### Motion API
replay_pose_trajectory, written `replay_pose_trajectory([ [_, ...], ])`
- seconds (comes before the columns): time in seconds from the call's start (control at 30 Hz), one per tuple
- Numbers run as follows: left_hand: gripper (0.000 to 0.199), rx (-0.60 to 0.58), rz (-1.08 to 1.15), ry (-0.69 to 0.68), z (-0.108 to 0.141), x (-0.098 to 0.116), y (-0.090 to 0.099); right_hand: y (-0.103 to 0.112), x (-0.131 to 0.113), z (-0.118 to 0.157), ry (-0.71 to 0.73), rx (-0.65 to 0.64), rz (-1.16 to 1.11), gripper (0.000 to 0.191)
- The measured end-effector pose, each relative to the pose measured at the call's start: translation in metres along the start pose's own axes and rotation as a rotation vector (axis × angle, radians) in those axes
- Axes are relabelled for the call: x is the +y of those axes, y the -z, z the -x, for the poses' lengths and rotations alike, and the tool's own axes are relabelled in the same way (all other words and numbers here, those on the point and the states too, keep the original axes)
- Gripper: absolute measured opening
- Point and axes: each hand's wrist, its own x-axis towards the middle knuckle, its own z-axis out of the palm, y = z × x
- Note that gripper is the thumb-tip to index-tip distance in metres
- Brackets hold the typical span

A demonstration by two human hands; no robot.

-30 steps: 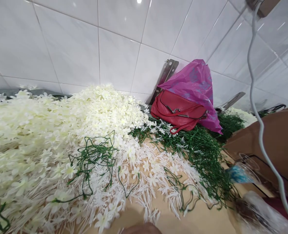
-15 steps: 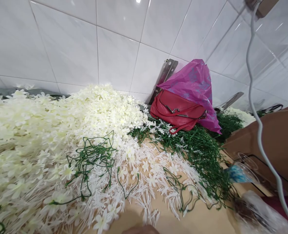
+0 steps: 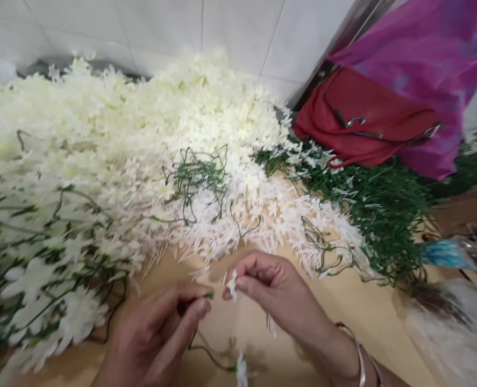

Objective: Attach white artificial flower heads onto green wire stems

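My left hand [image 3: 161, 328] pinches the tip of a thin green artificial stem [image 3: 209, 357] between thumb and forefinger. The stem droops below the hand and carries a white flower [image 3: 242, 371] at its lower end. My right hand [image 3: 266, 285], with bangles at the wrist, pinches a small white artificial flower [image 3: 232, 285]. A short gap separates that flower from the green tip. White strands show just below the right palm, and I cannot tell whether they are held. Beyond both hands spreads a large heap of loose white flowers [image 3: 149, 118] with white stalks.
Tangled green stems [image 3: 200, 174] lie on the flower heap, with a bigger green pile [image 3: 391, 215] at right. Behind it are a red handbag [image 3: 375, 118] and a purple plastic bag [image 3: 435, 64] by the tiled wall. Finished-looking sprays [image 3: 61, 301] fill the left. A clear plastic bag [image 3: 451, 328] lies at right.
The view has tilted down and moved closer to the table. Both hands are now in sight, holding a stem and a flower; before, only a blurred bit of skin showed at the bottom edge.
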Motion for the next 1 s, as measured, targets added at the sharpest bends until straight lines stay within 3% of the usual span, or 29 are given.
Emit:
replay_pose_trajectory([
  [0.17,0.01,0.074,0.048,-0.027,-0.008,0.015,-0.001,0.001,-0.002,0.002,0.012,-0.054,0.048,0.013],
  [0.47,0.011,0.062,0.091,-0.152,-0.007,0.017,-0.005,-0.007,0.002,0.006,0.022,-0.058,0.098,0.022],
  [1.0,0.01,0.102,0.065,-0.235,-0.01,0.023,-0.004,-0.008,-0.001,0.007,-0.045,-0.048,0.132,0.011],
])
